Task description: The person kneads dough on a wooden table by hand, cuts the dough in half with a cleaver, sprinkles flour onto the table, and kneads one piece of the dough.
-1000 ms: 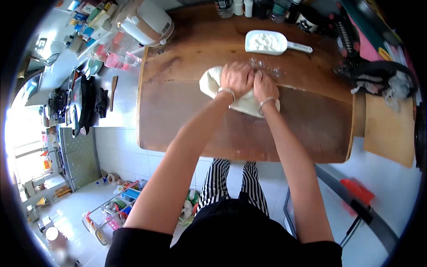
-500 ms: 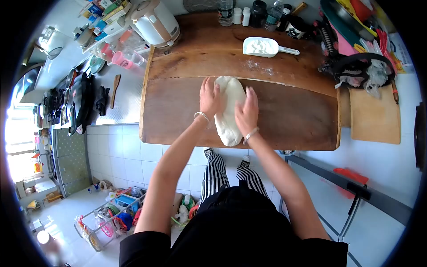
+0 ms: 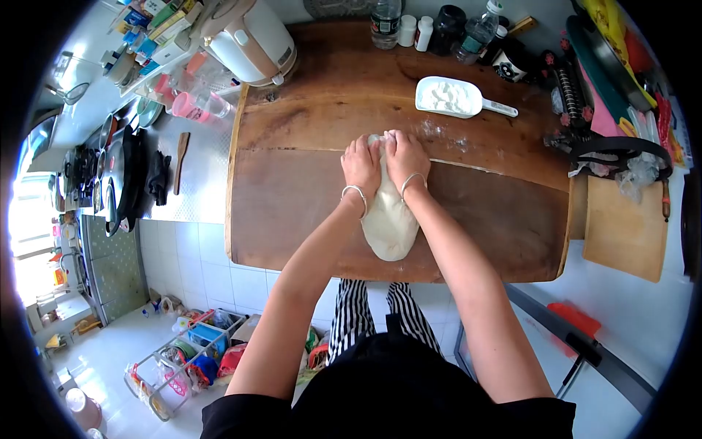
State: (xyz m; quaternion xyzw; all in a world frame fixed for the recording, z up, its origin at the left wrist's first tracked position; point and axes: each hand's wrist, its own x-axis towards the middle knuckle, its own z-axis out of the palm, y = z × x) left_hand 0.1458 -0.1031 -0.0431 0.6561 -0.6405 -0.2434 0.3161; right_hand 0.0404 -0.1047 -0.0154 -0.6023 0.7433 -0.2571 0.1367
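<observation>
A long piece of pale dough lies on the wooden table, its rounded near end in plain sight. Both hands are at its far end, side by side with the fingertips almost meeting. My left hand curls its fingers over the dough's left side, and my right hand grips it from the right. Only a small bit of the far end shows between the hands. Beyond them, a white scoop holds white powder.
The wooden table has loose powder beyond my right hand. A kettle stands at the back left, with bottles and jars along the back edge. A black-handled bag and a cutting board are at the right.
Both hands have slid to the dough's far end and come closer together, now gripping it. The dough's near end looks wider. My view has shifted, leaning closer over the table.
</observation>
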